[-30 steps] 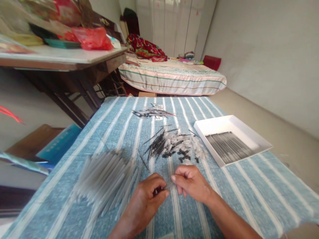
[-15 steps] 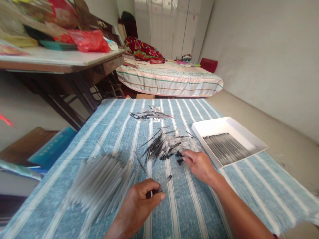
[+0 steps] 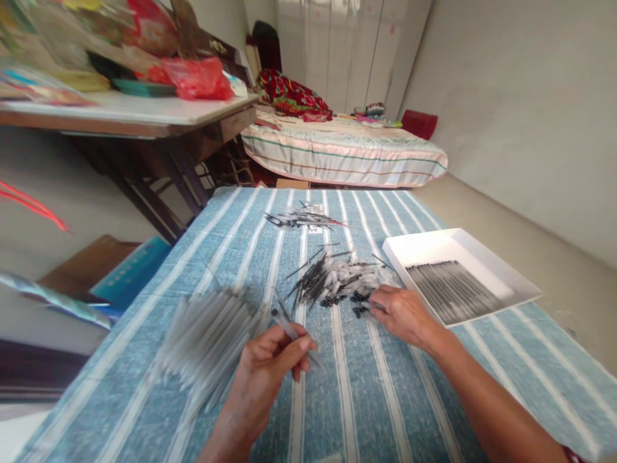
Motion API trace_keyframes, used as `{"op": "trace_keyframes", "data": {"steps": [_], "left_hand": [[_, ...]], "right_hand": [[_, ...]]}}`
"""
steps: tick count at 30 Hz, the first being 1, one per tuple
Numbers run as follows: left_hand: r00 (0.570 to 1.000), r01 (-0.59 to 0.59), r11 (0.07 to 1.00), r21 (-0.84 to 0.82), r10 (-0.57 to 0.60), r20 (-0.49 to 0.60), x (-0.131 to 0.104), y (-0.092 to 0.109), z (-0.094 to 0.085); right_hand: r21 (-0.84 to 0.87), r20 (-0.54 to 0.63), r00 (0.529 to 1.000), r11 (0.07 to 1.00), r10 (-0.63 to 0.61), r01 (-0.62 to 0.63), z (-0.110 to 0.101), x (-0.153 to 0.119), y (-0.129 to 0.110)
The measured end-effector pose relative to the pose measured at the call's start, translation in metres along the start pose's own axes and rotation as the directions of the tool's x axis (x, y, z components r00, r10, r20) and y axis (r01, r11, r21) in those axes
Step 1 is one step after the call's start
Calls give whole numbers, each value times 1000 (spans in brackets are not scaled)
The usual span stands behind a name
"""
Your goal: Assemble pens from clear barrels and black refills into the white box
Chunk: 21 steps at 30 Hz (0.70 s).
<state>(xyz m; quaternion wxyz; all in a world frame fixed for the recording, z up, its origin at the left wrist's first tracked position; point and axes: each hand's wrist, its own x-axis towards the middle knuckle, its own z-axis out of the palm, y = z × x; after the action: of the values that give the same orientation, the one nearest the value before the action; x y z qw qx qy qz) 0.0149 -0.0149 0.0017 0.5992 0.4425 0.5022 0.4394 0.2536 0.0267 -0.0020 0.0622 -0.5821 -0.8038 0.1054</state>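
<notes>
My left hand (image 3: pixel 272 363) pinches a slim translucent pen barrel (image 3: pixel 290 330) above the cloth. The barrel slants, with a black tip at its upper left end. My right hand (image 3: pixel 402 315) is closed at the near right edge of a pile of clear and black pen parts (image 3: pixel 344 278); what its fingertips hold is too small to make out. Small black pieces (image 3: pixel 359 312) lie just left of those fingertips. A blurred heap of translucent pen barrels (image 3: pixel 209 341) lies left of my left hand.
An open white box (image 3: pixel 515 292) at the right contains a row of dark-filled pens (image 3: pixel 450 289). Farther back lies a smaller pile of thin dark and clear pieces (image 3: pixel 303 218). The striped cloth (image 3: pixel 318 418) covers the table; a cluttered desk (image 3: pixel 193 112) and a bed (image 3: pixel 347 151) stand beyond.
The pen barrel in my left hand has turned, its black tip now pointing up-left instead of up-right. My right hand stays at the parts pile. The whole view has shifted slightly.
</notes>
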Motion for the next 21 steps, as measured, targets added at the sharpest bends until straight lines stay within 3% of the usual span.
{"op": "trace_keyframes", "data": {"steps": [2, 4, 6, 8, 11, 21], "left_hand": [[1000, -26, 994, -104, 26, -5, 0, -2, -1], [999, -46, 981, -186, 42, -27, -1, -3, -1], [997, -64, 967, -248, 52, -53, -1, -4, 0], [996, -74, 956, -283, 55, -74, -1, -4, 0], [995, -79, 950, -303, 56, -83, -1, -4, 1], [992, -110, 943, -314, 82, -100, 0, -5, 0]], "right_hand": [[388, -28, 999, 921, -17, 26, 9, -13, -11], [712, 21, 1000, 702, -12, -7, 20, -25, -24], [853, 74, 997, 518, -12, -58, 30, -33, -37], [898, 90, 996, 432, 6, -84, 36, -37, -47], [921, 76, 997, 381, 35, -83, 38, -38, -56], [945, 13, 995, 324, 99, -45, 41, -34, -68]]}}
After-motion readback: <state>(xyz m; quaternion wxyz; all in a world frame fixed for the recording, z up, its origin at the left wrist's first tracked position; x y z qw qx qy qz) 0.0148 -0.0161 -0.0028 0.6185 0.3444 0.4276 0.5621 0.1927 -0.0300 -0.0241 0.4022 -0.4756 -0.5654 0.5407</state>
